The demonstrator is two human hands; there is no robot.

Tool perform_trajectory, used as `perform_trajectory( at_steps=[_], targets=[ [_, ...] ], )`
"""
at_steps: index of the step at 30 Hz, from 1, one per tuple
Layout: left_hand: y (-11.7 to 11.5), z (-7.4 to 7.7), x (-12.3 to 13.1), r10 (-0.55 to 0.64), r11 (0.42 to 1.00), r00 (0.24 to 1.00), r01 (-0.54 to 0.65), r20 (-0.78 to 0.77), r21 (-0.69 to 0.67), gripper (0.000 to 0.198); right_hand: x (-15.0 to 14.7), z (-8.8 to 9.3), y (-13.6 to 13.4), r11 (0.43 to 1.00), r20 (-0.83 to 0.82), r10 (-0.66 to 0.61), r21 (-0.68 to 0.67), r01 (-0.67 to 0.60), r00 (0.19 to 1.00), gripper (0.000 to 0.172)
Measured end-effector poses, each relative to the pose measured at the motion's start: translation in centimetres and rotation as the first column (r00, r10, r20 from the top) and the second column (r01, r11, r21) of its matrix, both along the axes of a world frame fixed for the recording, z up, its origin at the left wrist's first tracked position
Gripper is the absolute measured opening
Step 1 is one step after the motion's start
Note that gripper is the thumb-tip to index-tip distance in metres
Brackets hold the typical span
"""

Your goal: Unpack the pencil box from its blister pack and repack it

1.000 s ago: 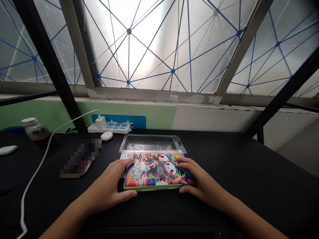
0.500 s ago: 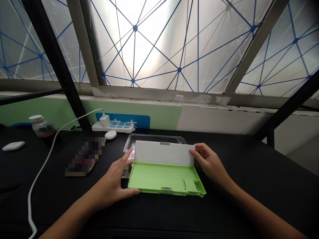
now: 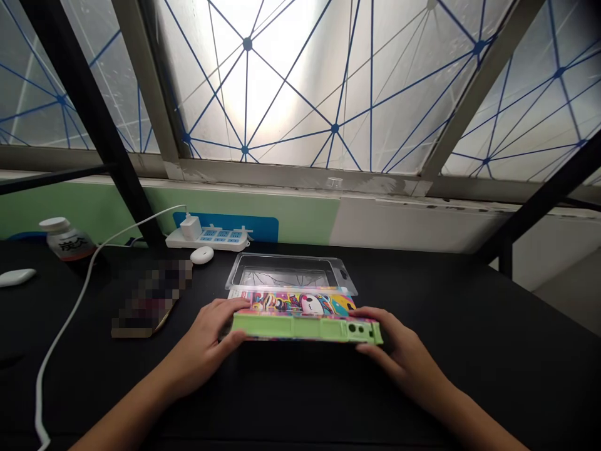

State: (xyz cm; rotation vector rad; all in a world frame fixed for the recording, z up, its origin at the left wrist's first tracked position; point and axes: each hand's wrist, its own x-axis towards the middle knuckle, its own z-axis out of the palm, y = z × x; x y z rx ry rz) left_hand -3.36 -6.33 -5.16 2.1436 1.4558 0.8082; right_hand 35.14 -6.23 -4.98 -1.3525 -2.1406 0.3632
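Observation:
A long green case (image 3: 307,327) is closed and tilted, its green side edge facing me, with round dark holes near the right end. My left hand (image 3: 211,335) grips its left end, thumb below and fingers on top. At the right end my right hand (image 3: 399,341) holds it the same way. Behind the case lies a colourful printed surface with a cartoon face (image 3: 312,304); where it meets the case is hard to tell. A clear plastic tray (image 3: 288,275) rests just beyond.
A power strip (image 3: 209,238) with a plug and white cable (image 3: 70,313) stands at the back left. Nearby are a round white item (image 3: 201,255), a blurred flat object (image 3: 153,300), a bottle (image 3: 68,241) and a white item (image 3: 16,277). Black bars flank the desk (image 3: 446,294).
The case was open, showing its green inside and white lid; now it is closed and tipped up. Both hands have shifted onto its ends. More of the clear tray shows, and the view has moved slightly.

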Motion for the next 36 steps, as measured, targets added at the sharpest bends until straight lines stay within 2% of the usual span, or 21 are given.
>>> perform_trajectory(
  at_steps=[4,8,10,13,15,18,20,22,27,29,32,34,36],
  targets=[
    [0.4,0.2,0.3,-0.029,1.000,0.987,0.030,-0.156,0.001,0.034,-1.1,0.3,1.1,0.982,0.003,-0.153,-0.109,0.152,0.988,0.043],
    [0.5,0.3,0.5,0.026,1.000,0.986,-0.027,-0.162,0.000,0.031,-1.4,0.5,1.9,0.974,0.148,-0.223,-0.005,0.226,0.964,0.041],
    [0.4,0.2,0.4,0.078,0.997,0.991,-0.077,-0.113,0.005,0.033,-1.4,0.9,1.9,0.976,0.223,-0.211,0.109,0.191,0.952,0.036],
    [0.0,-0.2,0.0,0.051,0.999,0.998,-0.051,-0.035,-0.013,0.051,-2.1,2.0,1.6,0.961,0.291,-0.172,0.259,0.095,0.941,0.032],
    [-0.3,-0.4,-0.2,0.007,0.999,1.000,-0.007,0.004,-0.039,0.074,-3.5,2.8,1.4,0.964,0.312,-0.118,0.265,0.033,0.943,0.031],
    [-0.5,-0.4,-0.1,-0.001,0.998,1.000,0.003,0.028,-0.062,0.102,-6.7,3.5,1.7,0.981,0.360,0.020,0.171,-0.088,0.933,0.029],
    [-0.5,-0.2,0.0,0.000,0.998,0.999,0.002,0.039,-0.066,0.105,-8.8,3.4,2.3,0.983,0.406,0.067,0.128,-0.129,0.912,0.030],
    [-0.4,0.0,0.1,0.000,0.997,0.999,0.004,0.051,-0.071,0.104,-10.3,3.0,3.1,0.985,0.434,0.060,0.120,-0.123,0.899,0.030],
    [-0.2,0.3,0.2,0.021,0.998,0.999,-0.019,0.038,-0.059,0.103,-11.1,1.9,4.3,0.971,0.398,0.026,0.207,-0.117,0.917,0.025],
    [-0.1,0.3,0.2,0.024,0.998,0.998,-0.022,0.049,-0.059,0.100,-11.0,2.1,4.5,0.951,0.349,0.003,0.288,-0.110,0.937,0.023],
    [0.1,0.4,0.2,0.031,0.997,0.997,-0.027,0.064,-0.066,0.092,-10.8,3.0,4.1,0.887,0.249,-0.005,0.448,-0.110,0.969,0.023],
    [0.1,0.6,0.0,0.019,0.998,0.998,-0.015,0.058,-0.069,0.081,-10.5,3.7,3.3,0.834,0.202,0.047,0.532,-0.149,0.978,0.020],
    [0.0,0.9,-0.4,0.000,0.995,1.000,0.002,0.029,-0.096,0.073,-9.8,4.3,1.9,0.777,0.217,0.161,0.574,-0.260,0.963,0.013]
  ],
)
